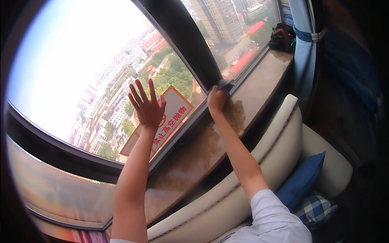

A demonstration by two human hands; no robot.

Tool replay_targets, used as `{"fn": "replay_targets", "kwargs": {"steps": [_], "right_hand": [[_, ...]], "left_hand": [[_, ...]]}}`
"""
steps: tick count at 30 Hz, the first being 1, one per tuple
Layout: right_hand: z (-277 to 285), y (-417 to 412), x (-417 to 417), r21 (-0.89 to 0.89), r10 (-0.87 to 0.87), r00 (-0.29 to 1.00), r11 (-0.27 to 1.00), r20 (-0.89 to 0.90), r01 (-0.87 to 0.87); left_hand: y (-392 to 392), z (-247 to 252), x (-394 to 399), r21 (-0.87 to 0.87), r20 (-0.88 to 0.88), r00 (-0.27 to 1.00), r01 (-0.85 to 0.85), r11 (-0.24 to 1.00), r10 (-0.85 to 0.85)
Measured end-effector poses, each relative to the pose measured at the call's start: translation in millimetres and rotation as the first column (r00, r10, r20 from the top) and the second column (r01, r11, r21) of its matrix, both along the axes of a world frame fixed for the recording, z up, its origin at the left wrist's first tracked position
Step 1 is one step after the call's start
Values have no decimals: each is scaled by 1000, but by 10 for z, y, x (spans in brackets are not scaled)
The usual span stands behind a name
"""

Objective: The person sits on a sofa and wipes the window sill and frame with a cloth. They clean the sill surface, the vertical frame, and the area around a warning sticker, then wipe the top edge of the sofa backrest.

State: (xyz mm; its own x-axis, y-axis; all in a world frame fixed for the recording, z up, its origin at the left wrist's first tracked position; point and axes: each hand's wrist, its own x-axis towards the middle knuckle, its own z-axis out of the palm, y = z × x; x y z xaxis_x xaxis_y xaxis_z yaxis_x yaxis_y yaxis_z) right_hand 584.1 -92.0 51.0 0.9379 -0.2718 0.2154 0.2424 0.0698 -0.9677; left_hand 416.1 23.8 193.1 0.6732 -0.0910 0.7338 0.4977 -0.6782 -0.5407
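My left hand [149, 107] rests spread against the window pane [100, 76], its fingers apart, beside and partly over a warning sticker [177, 104] with an orange border and red writing. To the right, my right hand [217, 100] grips a dark grey-blue cloth [226, 85] at the foot of the dark window mullion [194, 42], where it meets the bottom frame. Beneath that hand lies the brown, stone-like window sill [194, 152], with darker patches that look wet.
A cream sofa back [273, 145] runs along the sill, with a blue cushion [304, 176] and a checked cushion [316, 209] on the sofa. At the sill's far end sits a dark bundle [283, 38] by a tied light-blue curtain [305, 57]. Buildings and trees show far below outside.
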Motion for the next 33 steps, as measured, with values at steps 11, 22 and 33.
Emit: {"fn": "replay_targets", "kwargs": {"steps": [11,22,33], "right_hand": [[401,-11,-174,-110,181,753,983,633,-143],[863,90,-217,-188,232,775,971,588,-148],[-234,-261,-282,-449,424,714,877,557,-170]], "left_hand": [[58,47,-141,-43,-29,1000,-9,999,8],[50,-10,-78,-59,-26,1000,9,998,-10],[-45,19,45,-103,-19,993,111,988,-114]]}}
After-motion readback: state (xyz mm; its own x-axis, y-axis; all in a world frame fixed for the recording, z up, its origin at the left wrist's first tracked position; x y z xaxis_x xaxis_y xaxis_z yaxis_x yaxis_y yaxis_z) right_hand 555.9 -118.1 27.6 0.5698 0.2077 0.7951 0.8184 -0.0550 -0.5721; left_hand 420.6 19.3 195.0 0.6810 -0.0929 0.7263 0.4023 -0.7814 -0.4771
